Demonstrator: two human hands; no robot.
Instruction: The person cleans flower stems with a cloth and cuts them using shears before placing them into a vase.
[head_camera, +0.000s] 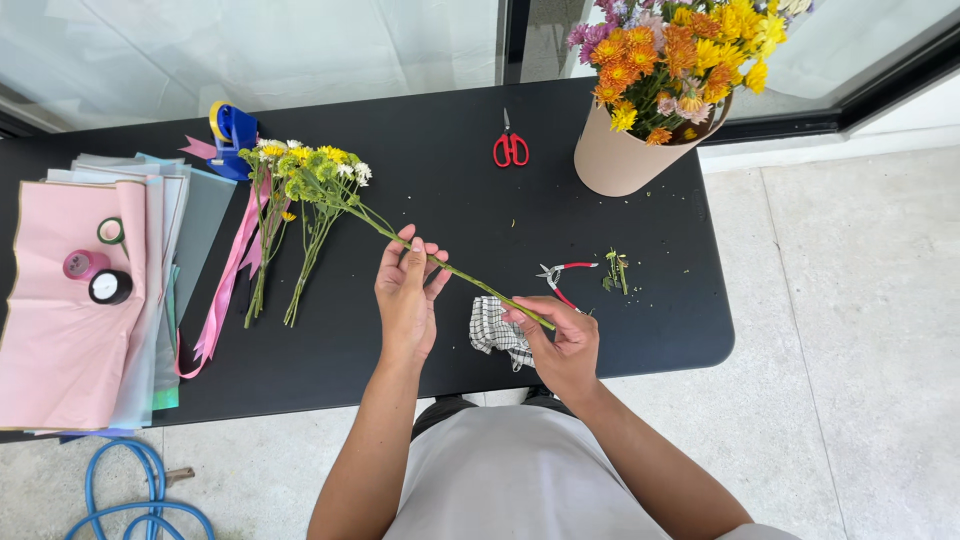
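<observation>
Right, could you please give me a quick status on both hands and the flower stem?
Left hand pinching flower stem mid-length. Right hand gripping its cut end. Stem lifted over black table. Checked cloth and pruning snips lie close by.

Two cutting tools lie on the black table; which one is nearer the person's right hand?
The small red-handled pruning snips, lying just above the right hand; the red scissors lie farther back.

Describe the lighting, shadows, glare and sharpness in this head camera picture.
Head view: bright, even daylight; the black table shows no harsh glare, only soft shadows beside the tan flower bucket. The left hand, right hand and the flower stem they hold look sharp; the window glass is hazy with pale reflections.
</observation>
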